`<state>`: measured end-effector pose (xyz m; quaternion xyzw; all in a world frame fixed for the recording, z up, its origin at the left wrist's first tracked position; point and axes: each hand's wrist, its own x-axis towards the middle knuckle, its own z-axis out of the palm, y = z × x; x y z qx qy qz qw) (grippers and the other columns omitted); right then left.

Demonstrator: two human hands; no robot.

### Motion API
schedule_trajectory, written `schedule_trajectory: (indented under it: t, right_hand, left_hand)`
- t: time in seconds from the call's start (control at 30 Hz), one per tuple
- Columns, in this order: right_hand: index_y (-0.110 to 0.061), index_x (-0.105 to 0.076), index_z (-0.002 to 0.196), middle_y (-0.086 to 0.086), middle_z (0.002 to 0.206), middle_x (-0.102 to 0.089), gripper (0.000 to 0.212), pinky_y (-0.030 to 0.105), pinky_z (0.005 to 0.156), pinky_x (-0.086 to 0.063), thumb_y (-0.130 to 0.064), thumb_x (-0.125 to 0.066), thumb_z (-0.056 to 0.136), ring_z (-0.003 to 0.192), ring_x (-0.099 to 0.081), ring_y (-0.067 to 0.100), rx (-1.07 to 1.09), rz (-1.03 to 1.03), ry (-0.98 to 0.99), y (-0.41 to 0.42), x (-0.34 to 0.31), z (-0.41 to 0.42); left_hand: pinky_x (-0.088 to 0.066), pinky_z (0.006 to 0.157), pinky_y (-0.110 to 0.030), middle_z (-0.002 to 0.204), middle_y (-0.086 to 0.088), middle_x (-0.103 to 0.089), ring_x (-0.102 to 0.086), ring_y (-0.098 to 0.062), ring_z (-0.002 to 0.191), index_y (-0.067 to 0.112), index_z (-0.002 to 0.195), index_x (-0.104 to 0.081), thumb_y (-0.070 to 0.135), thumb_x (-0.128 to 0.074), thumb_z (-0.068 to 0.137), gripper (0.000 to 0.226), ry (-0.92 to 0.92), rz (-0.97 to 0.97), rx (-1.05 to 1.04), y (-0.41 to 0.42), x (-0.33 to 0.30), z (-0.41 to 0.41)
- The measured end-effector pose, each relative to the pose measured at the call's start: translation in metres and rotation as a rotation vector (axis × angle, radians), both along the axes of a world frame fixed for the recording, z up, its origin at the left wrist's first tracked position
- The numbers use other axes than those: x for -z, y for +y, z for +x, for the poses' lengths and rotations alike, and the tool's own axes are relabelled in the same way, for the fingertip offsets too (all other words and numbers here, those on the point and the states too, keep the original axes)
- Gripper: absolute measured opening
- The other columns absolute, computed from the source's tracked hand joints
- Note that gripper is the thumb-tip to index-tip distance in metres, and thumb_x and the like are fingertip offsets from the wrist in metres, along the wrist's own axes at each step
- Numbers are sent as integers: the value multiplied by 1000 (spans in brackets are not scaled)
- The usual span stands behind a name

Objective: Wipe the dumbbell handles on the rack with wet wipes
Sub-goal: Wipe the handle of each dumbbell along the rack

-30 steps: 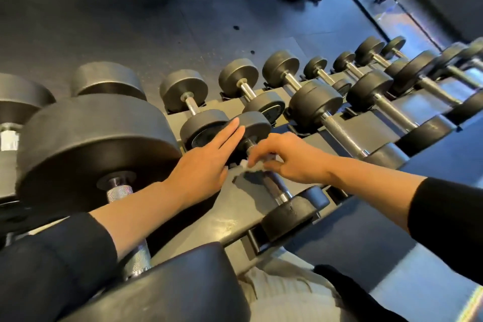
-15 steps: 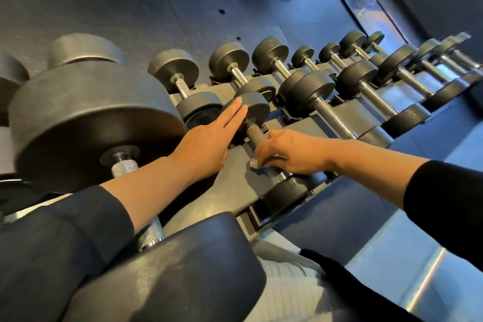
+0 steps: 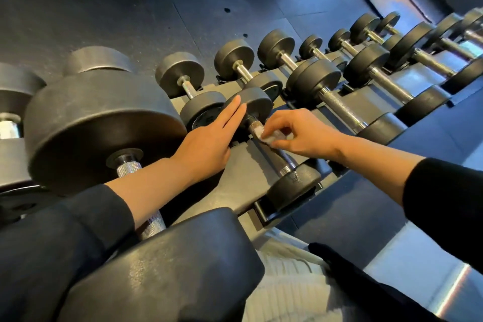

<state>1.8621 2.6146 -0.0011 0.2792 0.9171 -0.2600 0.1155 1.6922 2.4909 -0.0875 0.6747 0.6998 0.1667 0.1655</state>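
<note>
Head view. Compared with half a second ago: the right hand [image 3: 300,134] has slid up the handle [image 3: 254,125] toward the far weight [image 3: 254,104]; earlier it sat lower, near the near weight [image 3: 294,188]. More of the lower handle now shows bare. The left hand [image 3: 209,144] has hardly shifted.

Right hand: thumb and fingertips curled, pinching a small crumpled white wipe [image 3: 266,137] against the handle, just below its far end. The wipe looks damp and wadded, and is partly hidden under the fingers.

Left hand: flat, fingers straight and together, holding nothing. Fingertips lie against the rim of the far weight; the palm rests on the rack [image 3: 251,165] beside the handle.

The dumbbell lies across the rack's sloped grey shelf, its near weight at the shelf's front edge in a black bracket. The handle is a slim metal bar with a knurled, matte grip. The weights are round, dark drums with a dull rubbery finish; the near one shows scuffs.

To the left sits a large dumbbell [image 3: 104,128], a broad dark disc with a bright cross-hatched steel bar. To the right a row of smaller dumbbells [image 3: 339,102] runs along the rack toward its far right end. The floor [image 3: 104,8] is dark textured matting. Both sleeves are black.
</note>
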Motion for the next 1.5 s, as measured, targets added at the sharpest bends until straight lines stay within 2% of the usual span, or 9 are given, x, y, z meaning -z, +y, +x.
schedule_trajectory:
  t: [0.2, 0.4, 0.5, 0.6, 0.83, 0.93, 1.13, 1.4, 1.5]
  right_hand:
    - [-20, -72, 78, -7, 97, -65, 8, 25, 87, -44, -13, -68, 81, 92, -58, 7, -159, -177, -196, -7, -5, 8]
    - [-18, -72, 101, -1, 105, -61, 18, 23, 81, -46, -14, -59, 88, 86, -53, 10, -343, 28, -136, -6, -2, -4]
    - [-18, -70, 79, 2, 88, -66, 13, 20, 69, -45, -8, -62, 81, 77, -58, 11, -378, -55, -154, -8, -11, -14]
    - [-14, -73, 82, 1, 85, -69, 10, 16, 67, -47, -8, -65, 81, 76, -59, 11, -286, -245, 98, -20, -12, -33]
    - [-15, -68, 112, -1, 107, -67, 28, 24, 92, -49, -8, -66, 85, 98, -60, 10, -245, -538, 348, -79, 14, -87]
    - [-20, -68, 112, -2, 109, -68, 29, 25, 91, -47, -10, -63, 85, 100, -60, 12, -115, -479, 392, -97, 33, -101]
    - [-19, -64, 117, 0, 110, -66, 30, 35, 93, -51, -9, -58, 89, 103, -59, 16, 33, -588, 436, -111, 58, -108]
    - [-23, -58, 91, -7, 87, -60, 21, 14, 64, -43, -4, -65, 84, 81, -57, 5, 27, -871, 393, -120, 66, -102]
    - [-23, -60, 85, -7, 84, -61, 24, 17, 58, -44, -1, -67, 80, 76, -59, 8, 25, -947, 373, -123, 66, -95]
  left_hand:
    - [-54, 72, -34, 158, 17, 10, -60, -15, 85, 29, 152, -8, 16, -58, 90, 81, 65, -153, 153, -18, -26, -15]
    - [-33, 69, -6, 157, 19, -10, -43, -3, 82, 36, 150, -17, 19, -53, 95, 68, 163, -275, 109, -37, -58, -26]
    - [-35, 94, -13, 155, 17, -22, -45, -4, 121, 36, 147, -27, 17, -55, 94, 63, 132, -223, -15, -54, -71, -31]
    - [-38, 107, -26, 152, 15, -31, -39, -9, 133, 31, 144, -36, 15, -59, 91, 60, 117, -167, -151, -78, -84, -33]
    - [-36, 108, -27, 134, 5, -54, -47, -9, 125, 20, 131, -56, 7, -64, 87, 46, 38, 63, -582, -128, -117, -15]
    - [-27, 98, -9, 130, 4, -55, -47, -8, 121, 19, 132, -54, 10, -64, 88, 46, 44, 35, -872, -144, -130, -3]
    - [-28, 86, -3, 124, -1, -59, -53, -16, 112, 15, 129, -57, 8, -61, 89, 41, 12, 54, -1184, -149, -129, 29]
    - [-37, 91, -22, 121, 0, -61, -52, -15, 112, 17, 123, -62, 9, -60, 89, 35, 165, -11, -1335, -138, -134, 32]
    - [-38, 95, -25, 121, -1, -61, -52, -14, 114, 15, 122, -62, 7, -59, 89, 33, 183, -18, -1352, -137, -135, 33]
